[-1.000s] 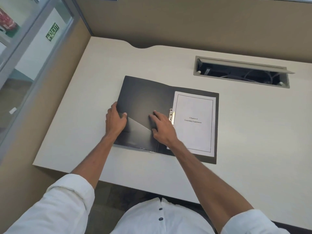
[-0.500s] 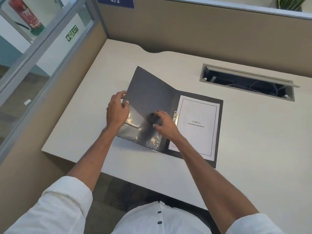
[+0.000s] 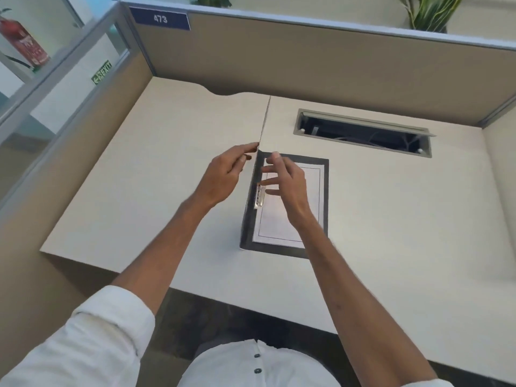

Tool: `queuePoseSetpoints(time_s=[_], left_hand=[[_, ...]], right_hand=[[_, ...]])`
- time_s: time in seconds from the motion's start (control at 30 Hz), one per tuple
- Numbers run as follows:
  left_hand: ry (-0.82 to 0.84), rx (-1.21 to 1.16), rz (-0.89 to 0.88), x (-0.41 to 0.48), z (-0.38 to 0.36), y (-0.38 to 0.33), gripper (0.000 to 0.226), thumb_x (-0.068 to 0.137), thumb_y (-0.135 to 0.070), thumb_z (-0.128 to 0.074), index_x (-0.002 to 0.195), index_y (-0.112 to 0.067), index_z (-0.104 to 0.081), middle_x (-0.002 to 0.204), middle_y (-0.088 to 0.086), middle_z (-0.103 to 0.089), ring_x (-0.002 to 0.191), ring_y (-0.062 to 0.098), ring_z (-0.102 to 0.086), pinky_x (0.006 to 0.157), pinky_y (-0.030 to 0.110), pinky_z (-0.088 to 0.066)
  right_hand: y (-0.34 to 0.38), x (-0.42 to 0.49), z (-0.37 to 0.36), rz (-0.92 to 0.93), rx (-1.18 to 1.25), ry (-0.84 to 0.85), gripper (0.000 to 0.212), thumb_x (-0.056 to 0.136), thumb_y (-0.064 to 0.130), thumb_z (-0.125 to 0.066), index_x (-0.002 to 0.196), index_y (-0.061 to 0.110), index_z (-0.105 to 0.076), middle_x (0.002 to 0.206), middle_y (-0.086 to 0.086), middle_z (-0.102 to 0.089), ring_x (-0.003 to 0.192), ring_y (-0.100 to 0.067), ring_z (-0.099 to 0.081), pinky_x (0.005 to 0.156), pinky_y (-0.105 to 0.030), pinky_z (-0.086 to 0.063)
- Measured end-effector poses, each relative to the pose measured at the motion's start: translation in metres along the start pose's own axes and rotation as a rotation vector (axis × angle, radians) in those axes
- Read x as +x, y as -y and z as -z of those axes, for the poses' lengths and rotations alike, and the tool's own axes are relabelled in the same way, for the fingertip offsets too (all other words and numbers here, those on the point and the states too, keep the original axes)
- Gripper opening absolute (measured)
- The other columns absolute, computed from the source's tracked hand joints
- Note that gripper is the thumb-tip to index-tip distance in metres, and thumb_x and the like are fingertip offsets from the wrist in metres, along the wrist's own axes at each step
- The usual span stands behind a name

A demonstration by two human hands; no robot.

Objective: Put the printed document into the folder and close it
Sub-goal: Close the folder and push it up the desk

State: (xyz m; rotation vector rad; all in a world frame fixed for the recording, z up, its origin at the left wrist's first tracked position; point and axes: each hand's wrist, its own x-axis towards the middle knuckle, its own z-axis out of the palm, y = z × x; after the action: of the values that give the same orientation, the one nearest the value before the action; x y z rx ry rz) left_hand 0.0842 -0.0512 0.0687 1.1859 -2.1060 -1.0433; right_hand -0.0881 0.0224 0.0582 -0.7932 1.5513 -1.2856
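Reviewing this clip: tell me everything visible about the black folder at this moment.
The folder is thin, dark grey to black, card-like or plastic-looking. Its back half lies flat on the pale desk, holding the printed document under a metal clip by the spine. The front cover stands roughly upright, seen edge-on, half closed. The left hand pinches the cover's edge; the right hand hovers open over the page, contact unclear.

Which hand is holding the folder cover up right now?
The left hand: its fingertips pinch the edge of the raised folder cover. The right hand hovers open over the printed document, gripping nothing.
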Motion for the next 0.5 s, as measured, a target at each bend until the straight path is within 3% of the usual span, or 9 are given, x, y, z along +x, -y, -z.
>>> queuePoseSetpoints(time_s=[0.07, 0.2, 0.37, 0.5], left_hand=[[0.067, 0.11, -0.046, -0.001, -0.029, -0.003, 0.05, 0.119, -0.02, -0.041, 0.167, -0.031, -0.047, 0.167, -0.012, -0.053, 0.156, 0.011, -0.05, 0.132, 0.037, -0.041], [0.228, 0.245, -0.081, -0.002, -0.078, 0.002, 0.055, 0.122, -0.035, -0.034, 0.176, -0.032, -0.025, 0.184, -0.013, -0.022, 0.172, 0.009, -0.017, 0.142, 0.036, -0.017], [0.357, 0.335, -0.052, -0.005, -0.126, 0.013, 0.06, 0.121, -0.044, -0.026, 0.178, -0.03, -0.011, 0.186, -0.011, -0.007, 0.174, 0.012, -0.006, 0.144, 0.039, -0.011], [0.407, 0.431, 0.005, -0.004, -0.147, 0.023, 0.062, 0.122, -0.043, -0.024, 0.178, -0.025, -0.008, 0.187, -0.006, -0.002, 0.175, 0.017, -0.002, 0.144, 0.041, -0.01]], right_hand=[[0.001, -0.005, 0.025, 0.002, -0.007, -0.042, 0.043, 0.105, 0.06, -0.059, 0.117, 0.022, -0.076, 0.103, -0.001, -0.084, 0.085, -0.024, -0.085, 0.07, -0.034, -0.068], [-0.006, -0.01, 0.068, 0.0, -0.047, -0.134, 0.038, 0.1, 0.054, -0.068, 0.108, 0.019, -0.078, 0.1, -0.001, -0.084, 0.088, -0.025, -0.085, 0.072, -0.04, -0.071], [-0.033, -0.008, 0.108, -0.036, -0.197, -0.273, 0.02, 0.099, 0.03, -0.072, 0.111, 0.016, -0.077, 0.104, -0.004, -0.08, 0.099, -0.028, -0.081, 0.076, -0.044, -0.072], [-0.059, -0.005, 0.13, -0.121, -0.335, -0.374, 0.026, 0.098, 0.015, -0.063, 0.122, 0.02, -0.073, 0.103, -0.002, -0.079, 0.096, -0.023, -0.078, 0.092, -0.047, -0.066]])
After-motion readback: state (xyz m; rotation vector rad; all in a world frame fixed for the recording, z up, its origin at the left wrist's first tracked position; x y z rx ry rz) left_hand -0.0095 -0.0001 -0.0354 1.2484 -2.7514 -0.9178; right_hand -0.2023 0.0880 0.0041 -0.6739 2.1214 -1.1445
